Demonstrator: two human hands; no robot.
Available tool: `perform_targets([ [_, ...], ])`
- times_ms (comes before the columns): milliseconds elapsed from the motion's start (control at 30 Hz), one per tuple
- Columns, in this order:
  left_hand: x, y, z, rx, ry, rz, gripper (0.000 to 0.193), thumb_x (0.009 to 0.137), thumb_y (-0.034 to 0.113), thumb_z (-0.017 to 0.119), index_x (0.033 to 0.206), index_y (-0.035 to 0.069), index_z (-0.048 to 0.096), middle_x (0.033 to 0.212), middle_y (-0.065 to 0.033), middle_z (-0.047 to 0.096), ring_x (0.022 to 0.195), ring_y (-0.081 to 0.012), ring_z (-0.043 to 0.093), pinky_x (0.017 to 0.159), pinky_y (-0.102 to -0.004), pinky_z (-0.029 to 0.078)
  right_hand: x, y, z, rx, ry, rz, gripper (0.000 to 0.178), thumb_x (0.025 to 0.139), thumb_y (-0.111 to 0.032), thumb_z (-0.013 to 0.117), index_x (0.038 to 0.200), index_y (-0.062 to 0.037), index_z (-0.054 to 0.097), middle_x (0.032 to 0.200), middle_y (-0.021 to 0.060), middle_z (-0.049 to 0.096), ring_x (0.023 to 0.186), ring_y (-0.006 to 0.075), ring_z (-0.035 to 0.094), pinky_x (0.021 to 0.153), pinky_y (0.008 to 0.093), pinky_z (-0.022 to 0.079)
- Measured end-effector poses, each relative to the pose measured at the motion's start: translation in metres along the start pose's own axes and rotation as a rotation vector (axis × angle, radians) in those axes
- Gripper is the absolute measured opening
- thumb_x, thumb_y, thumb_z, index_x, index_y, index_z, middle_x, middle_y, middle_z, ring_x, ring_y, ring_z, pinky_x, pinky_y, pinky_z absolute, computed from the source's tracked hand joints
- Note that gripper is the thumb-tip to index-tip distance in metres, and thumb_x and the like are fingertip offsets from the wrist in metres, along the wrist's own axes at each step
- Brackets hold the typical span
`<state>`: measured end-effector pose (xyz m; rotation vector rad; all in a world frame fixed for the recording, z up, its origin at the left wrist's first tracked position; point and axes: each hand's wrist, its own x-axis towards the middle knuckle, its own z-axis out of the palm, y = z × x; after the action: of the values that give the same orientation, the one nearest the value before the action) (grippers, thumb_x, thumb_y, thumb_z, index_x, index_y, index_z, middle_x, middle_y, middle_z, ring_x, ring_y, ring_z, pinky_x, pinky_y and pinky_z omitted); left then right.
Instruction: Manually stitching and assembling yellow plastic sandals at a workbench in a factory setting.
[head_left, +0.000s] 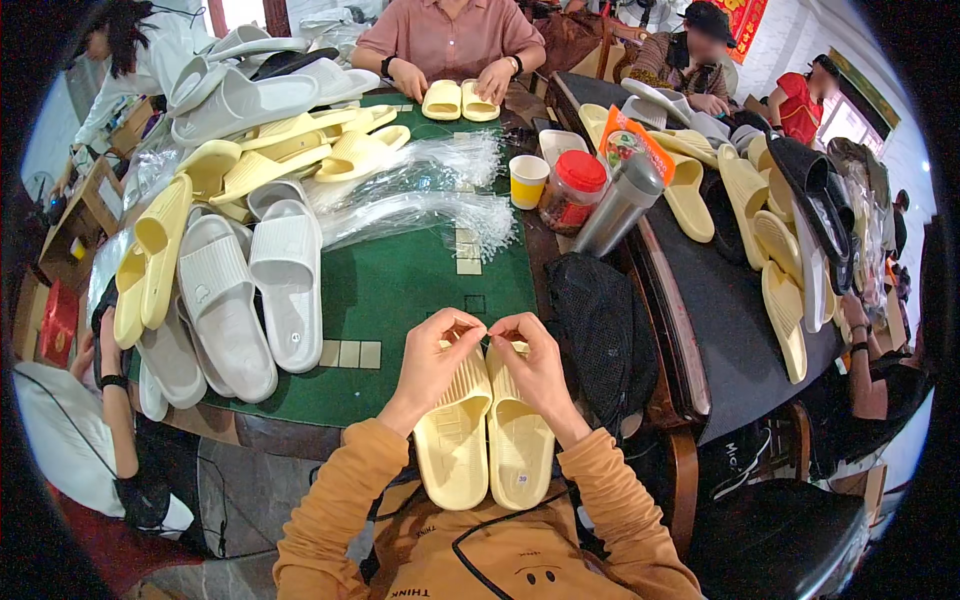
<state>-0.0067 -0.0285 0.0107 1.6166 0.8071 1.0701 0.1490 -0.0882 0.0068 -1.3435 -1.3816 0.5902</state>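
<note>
A pair of pale yellow slide slippers (452,446) lies side by side at the table's near edge, close to my body, heels toward me. Over their toe ends, my left hand (440,362) is closed in a pinch. Its fingertips meet those of my right hand (533,366), also pinched, above the gap between the two straps. Whatever thin thing the fingertips hold is too small to make out. My hands partly cover the slippers' straps. Farther off on the green mat (430,290) lie bundles of clear plastic fastener loops (420,205).
Grey slippers (222,310) and yellow slippers (270,150) are heaped at the left. To the right stand a paper cup (528,182), a red-lidded jar (573,190), a steel flask (622,203) and a black mesh bag (600,330). Across the table, a person handles yellow slippers (460,100).
</note>
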Motion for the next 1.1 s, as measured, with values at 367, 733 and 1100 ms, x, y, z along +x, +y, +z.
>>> perform_targets([
  [367, 0.001, 0.004, 0.002, 0.071, -0.043, -0.007, 0.008, 0.086, 0.003, 0.071, 0.091, 0.000, 0.065, 0.083, -0.0039, 0.066, 0.073, -0.0116, 0.060, 0.065, -0.0266, 0.048, 0.000, 0.003, 0.001, 0.008, -0.027, 0.072, 0.014, 0.087, -0.002, 0.066, 0.100, -0.0013, 0.060, 0.094, 0.0086, 0.066, 0.089, 0.0188, 0.066, 0.080, 0.0318, 0.053],
  [733, 0.001, -0.001, 0.002, 0.038, 0.013, -0.004, 0.008, 0.087, 0.004, 0.070, 0.092, 0.001, 0.065, 0.085, -0.0032, 0.065, 0.075, -0.0098, 0.059, 0.068, -0.0260, 0.048, 0.001, 0.006, 0.001, -0.036, -0.021, 0.054, 0.014, 0.086, 0.000, 0.065, 0.099, -0.0003, 0.061, 0.096, 0.0113, 0.066, 0.090, 0.0228, 0.067, 0.081, 0.0324, 0.053],
  [1100, 0.001, -0.002, 0.002, 0.191, -0.049, 0.017, 0.010, 0.088, 0.007, 0.069, 0.091, 0.000, 0.064, 0.084, -0.0062, 0.067, 0.074, -0.0140, 0.063, 0.067, -0.0298, 0.050, 0.001, 0.002, 0.002, -0.074, -0.033, 0.035, 0.010, 0.085, -0.001, 0.065, 0.094, 0.0005, 0.060, 0.091, 0.0110, 0.061, 0.083, 0.0234, 0.065, 0.076, 0.0331, 0.053],
])
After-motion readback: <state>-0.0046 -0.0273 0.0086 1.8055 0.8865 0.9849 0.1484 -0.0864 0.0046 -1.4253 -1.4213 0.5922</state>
